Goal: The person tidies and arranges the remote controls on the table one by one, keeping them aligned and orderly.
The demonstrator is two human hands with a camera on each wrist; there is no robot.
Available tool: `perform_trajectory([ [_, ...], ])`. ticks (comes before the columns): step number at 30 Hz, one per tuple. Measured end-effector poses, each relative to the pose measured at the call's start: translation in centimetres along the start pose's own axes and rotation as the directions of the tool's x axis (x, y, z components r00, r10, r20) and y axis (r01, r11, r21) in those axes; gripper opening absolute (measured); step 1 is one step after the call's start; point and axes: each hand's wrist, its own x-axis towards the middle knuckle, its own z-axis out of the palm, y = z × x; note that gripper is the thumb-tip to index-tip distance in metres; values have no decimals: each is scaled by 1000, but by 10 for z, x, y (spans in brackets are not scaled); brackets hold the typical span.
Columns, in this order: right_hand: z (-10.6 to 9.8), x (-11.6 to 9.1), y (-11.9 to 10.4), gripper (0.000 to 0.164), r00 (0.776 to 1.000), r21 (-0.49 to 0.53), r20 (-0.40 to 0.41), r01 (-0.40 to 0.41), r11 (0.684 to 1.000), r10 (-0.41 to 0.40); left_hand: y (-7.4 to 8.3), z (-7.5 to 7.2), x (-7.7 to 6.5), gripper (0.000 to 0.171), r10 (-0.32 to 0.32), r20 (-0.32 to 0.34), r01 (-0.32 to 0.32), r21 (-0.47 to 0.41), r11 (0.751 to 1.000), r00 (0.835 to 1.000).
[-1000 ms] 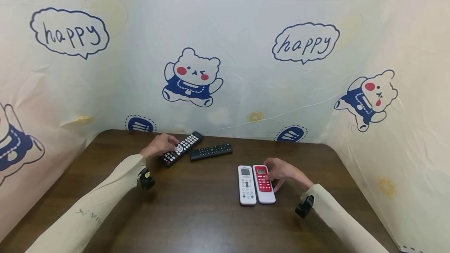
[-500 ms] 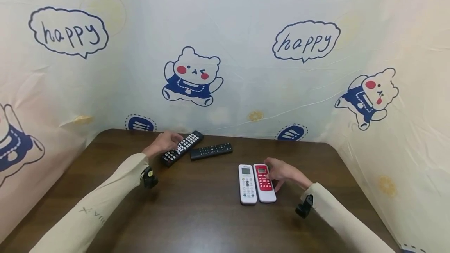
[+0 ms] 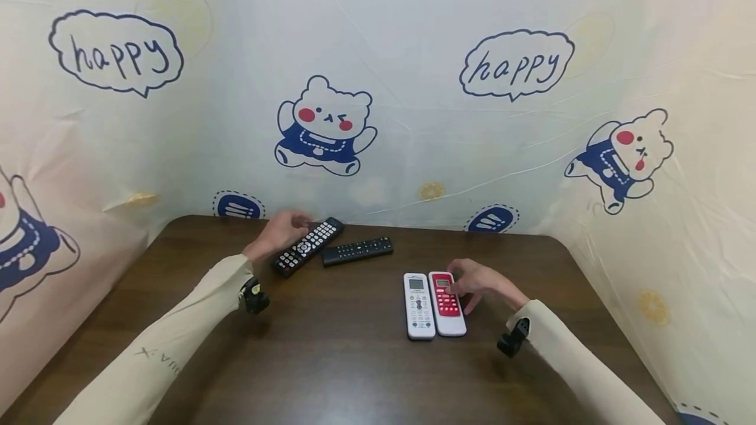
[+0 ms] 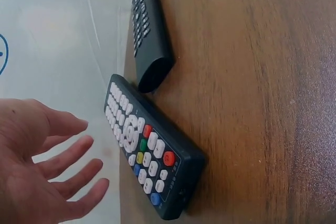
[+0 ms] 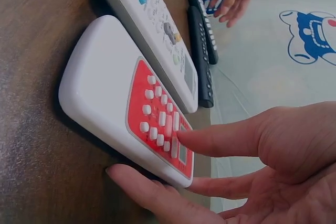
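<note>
My left hand hovers beside a black remote control with white buttons. In the left wrist view its fingers are spread, apart from that remote. A second, slimmer black remote lies just to its right on the table. My right hand is at the white remote with a red panel. In the right wrist view the thumb lies over the red panel, and another finger extends along the side near the tabletop; firm contact cannot be made out. Left of it lies an all-white remote, nearly parallel.
All the remotes lie on a dark brown wooden table. A pale curtain with bear drawings rises behind the table and along its sides. A small black camera sits on each wrist.
My left hand has lifted off the black remote and shifted slightly away toward the back. My right hand has moved a little toward the upper end of the red-panelled remote. The remotes stay put.
</note>
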Motion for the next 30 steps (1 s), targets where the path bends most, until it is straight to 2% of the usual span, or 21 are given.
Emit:
perform_trajectory([
  [7,4,4,0,59,998,9,-46,-37,999,37,8,5,-3,36,43,-15,-43,5,999,999],
  [13,3,8,2,54,997,32,-60,-45,998,47,12,9,-1,36,81,-26,-81,6,997,996],
  [20,3,8,4,54,996,56,-62,-53,997,56,15,18,4,38,66,5,-66,-12,998,998],
  [26,7,4,3,61,995,39,-88,-42,998,46,16,26,8,35,110,26,-110,-9,994,994],
  [30,10,4,4,58,993,33,-112,-37,999,41,19,31,9,34,120,45,-119,-19,993,992],
])
